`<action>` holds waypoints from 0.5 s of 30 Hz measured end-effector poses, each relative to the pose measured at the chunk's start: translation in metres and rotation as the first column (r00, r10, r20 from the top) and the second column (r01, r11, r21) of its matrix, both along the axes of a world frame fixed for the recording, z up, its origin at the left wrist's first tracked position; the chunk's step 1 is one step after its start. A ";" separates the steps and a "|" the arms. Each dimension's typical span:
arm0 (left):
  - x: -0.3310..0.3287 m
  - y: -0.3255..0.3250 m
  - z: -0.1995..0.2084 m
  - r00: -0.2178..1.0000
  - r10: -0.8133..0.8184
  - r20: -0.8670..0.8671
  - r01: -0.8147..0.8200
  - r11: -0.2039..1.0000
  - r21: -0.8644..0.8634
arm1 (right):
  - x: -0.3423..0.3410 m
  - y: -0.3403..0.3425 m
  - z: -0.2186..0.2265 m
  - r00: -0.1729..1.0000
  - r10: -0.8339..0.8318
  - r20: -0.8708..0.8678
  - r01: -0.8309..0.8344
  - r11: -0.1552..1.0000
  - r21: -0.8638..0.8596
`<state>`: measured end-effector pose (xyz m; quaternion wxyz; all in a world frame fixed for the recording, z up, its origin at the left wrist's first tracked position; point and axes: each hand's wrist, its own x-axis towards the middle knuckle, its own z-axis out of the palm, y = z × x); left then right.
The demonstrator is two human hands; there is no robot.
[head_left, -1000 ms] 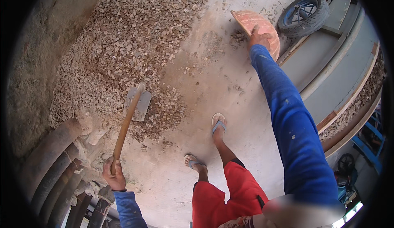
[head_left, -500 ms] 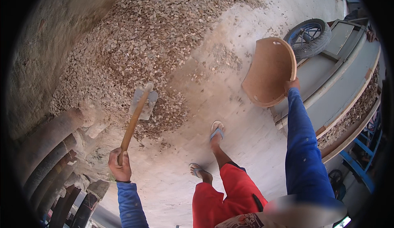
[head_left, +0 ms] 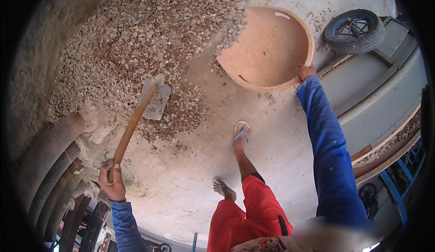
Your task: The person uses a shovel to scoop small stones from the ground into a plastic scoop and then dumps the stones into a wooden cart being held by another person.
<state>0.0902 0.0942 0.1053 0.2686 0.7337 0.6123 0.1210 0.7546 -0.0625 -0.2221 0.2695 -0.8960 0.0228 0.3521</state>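
Note:
My left hand (head_left: 112, 183) grips the end of a wooden handle of a hoe (head_left: 136, 120). Its grey metal blade (head_left: 155, 99) rests on the near edge of a big heap of gravel (head_left: 149, 39). My right hand (head_left: 306, 71) holds the rim of a wide orange basin (head_left: 271, 48), lifted above the ground and tilted so its hollow inside faces me. The basin looks empty. Both my arms wear blue sleeves. My feet in sandals (head_left: 240, 132) stand on pale concrete just below the heap.
A wheelbarrow with a blue-rimmed wheel (head_left: 354, 30) and a grey tray (head_left: 376, 84) stands at the right. Several thick pipes (head_left: 50, 161) lie at the left. Bare concrete floor (head_left: 190, 179) spreads between my feet and the heap.
My right hand has lifted the basin off the ground near the wheel and brought it up and toward me. The hoe has stayed with its blade on the gravel.

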 end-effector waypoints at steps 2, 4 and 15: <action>0.004 0.005 -0.003 0.999 0.022 0.032 -0.022 1.000 -0.009 | 0.018 -0.008 0.019 0.995 -0.020 0.095 0.021 1.000 -0.013; 0.010 0.014 0.003 0.997 0.057 0.061 -0.057 0.998 -0.005 | 0.036 -0.049 0.035 0.977 0.022 0.210 -0.026 1.000 0.014; 0.010 0.002 -0.001 0.999 0.034 0.036 -0.035 0.999 0.036 | -0.112 0.023 -0.019 0.984 0.170 0.059 -0.172 0.984 0.037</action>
